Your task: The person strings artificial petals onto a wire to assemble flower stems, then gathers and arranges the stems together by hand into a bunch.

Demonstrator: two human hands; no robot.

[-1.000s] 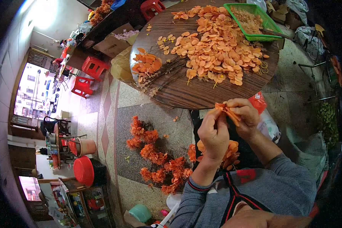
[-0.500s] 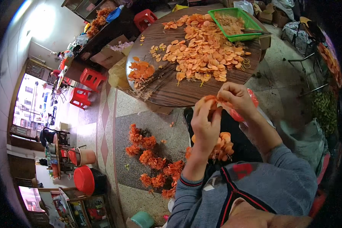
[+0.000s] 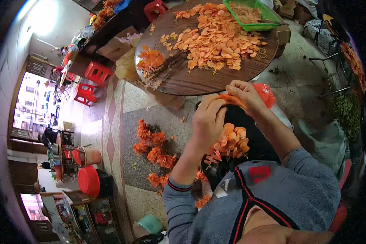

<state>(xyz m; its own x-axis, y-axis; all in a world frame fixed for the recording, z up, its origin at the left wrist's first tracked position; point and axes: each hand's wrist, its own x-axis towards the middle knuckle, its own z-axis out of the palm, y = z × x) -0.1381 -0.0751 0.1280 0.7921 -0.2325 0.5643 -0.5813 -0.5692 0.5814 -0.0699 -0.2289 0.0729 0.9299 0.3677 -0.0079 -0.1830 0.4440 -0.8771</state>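
An orange artificial flower petal piece (image 3: 235,101) is stretched between my two hands, just off the near edge of the round table. My left hand (image 3: 207,118) pinches its left end between thumb and fingers. The fingers of my right hand (image 3: 246,93) are closed on its right end, and they partly hide it. Below my hands, a bunch of loose orange petals (image 3: 232,140) with thin stems lies on my dark-clad lap. A large heap of similar petals (image 3: 215,40) covers much of the wooden table (image 3: 183,83).
A green basket (image 3: 256,27) stands at the table's far right. Thin brown stems lie beside a small petal pile (image 3: 150,59) on the left. Finished-looking orange flower bunches (image 3: 160,157) rest on the floor. Red stools (image 3: 97,73) stand farther left, and a red plastic bag (image 3: 265,94) is by my right forearm.
My hands have spread slightly apart, drawing the orange piece out flatter between them. My left hand has shifted left, uncovering more petals on my lap. The view has tilted a little.
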